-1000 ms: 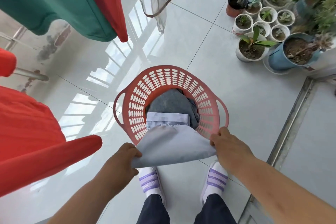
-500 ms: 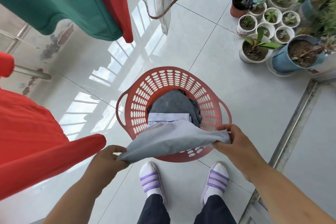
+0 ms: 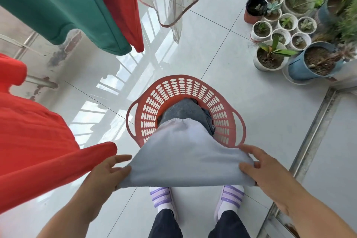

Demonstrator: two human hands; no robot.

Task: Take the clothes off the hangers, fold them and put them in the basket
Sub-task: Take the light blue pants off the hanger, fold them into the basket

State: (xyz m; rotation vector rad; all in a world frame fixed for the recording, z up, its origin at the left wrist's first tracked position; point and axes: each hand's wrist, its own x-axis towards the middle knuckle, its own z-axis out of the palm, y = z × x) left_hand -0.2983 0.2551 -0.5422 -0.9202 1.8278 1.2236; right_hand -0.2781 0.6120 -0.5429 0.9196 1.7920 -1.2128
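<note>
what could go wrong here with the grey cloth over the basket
1. The light grey garment is held only by its near corners, by the left hand and right hand; a slip could drop it onto the floor in front of the red basket.
2. Its far end drapes loosely onto the dark grey clothes inside, so it may bunch up and lose the fold.

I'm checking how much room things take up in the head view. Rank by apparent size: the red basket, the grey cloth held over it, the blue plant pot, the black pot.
1. Grey cloth, though nearness to the camera inflates it.
2. Red basket, looking nearly as large.
3. Blue pot.
4. Black pot.
</note>
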